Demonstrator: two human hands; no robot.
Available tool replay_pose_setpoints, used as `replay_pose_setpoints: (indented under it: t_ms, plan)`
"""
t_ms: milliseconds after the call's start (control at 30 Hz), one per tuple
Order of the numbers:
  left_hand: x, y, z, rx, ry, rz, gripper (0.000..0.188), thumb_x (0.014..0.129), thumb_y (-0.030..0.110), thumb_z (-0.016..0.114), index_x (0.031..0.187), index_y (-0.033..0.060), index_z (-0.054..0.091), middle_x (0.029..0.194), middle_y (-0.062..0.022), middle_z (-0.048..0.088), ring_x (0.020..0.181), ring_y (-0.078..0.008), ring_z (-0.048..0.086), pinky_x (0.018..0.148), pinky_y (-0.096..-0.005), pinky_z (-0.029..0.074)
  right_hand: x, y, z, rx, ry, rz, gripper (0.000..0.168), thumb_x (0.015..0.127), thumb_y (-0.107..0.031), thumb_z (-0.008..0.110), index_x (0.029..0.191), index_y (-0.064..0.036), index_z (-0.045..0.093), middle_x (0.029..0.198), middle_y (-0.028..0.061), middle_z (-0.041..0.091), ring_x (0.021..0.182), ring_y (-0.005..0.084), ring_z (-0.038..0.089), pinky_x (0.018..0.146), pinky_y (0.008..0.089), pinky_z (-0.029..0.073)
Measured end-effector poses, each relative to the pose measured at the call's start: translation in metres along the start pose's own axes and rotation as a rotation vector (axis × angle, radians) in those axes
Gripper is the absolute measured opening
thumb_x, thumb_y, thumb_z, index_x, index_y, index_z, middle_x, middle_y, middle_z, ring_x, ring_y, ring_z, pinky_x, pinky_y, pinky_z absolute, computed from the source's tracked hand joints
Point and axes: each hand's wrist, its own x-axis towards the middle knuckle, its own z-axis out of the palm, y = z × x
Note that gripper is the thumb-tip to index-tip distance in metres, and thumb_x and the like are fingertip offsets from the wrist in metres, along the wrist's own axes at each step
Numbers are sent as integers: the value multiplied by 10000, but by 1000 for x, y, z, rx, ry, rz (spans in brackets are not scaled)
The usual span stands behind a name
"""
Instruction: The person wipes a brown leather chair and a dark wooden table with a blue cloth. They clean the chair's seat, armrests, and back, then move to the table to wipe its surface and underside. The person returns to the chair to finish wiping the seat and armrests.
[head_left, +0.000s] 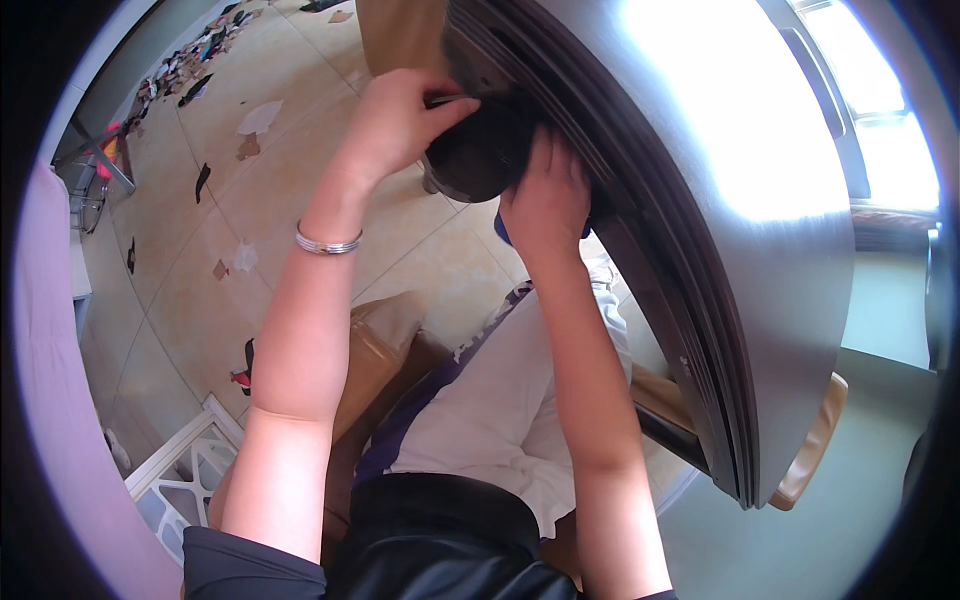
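Beside the moulded dark wooden edge of a table (645, 202), both my hands are at a dark round object (476, 154); its exact kind cannot be told. My left hand (405, 116) pinches it at the upper left, where a thin pale edge shows between thumb and fingers. Against its right side lies my right hand (551, 195), fingers pointing away from me and partly hidden in the table's shadow. Something dark blue (504, 227) peeks out beneath the right palm, mostly covered by it. A silver bangle (328, 246) circles my left wrist.
The shiny tabletop (750, 150) curves along the right. Pale trousers (472, 420) cover my legs under the hands. Scraps (199, 67) litter the tiled floor (262, 195) at the far left. A white lattice frame (184, 457) stands lower left, near a pink cloth (56, 337).
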Motion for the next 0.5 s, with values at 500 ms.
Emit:
replay_pose_setpoints:
  t_ms: [500]
  plan:
    - [0,-1,4,-9,40,74,281,887,222,654,993,-38,646,848,-123,676,781,-168,606,746,-314,490,-14,4,-18,-543,-4,-163,395,821,-153,552,1156,57,547,984,157,580,945,272,565,869,348,464]
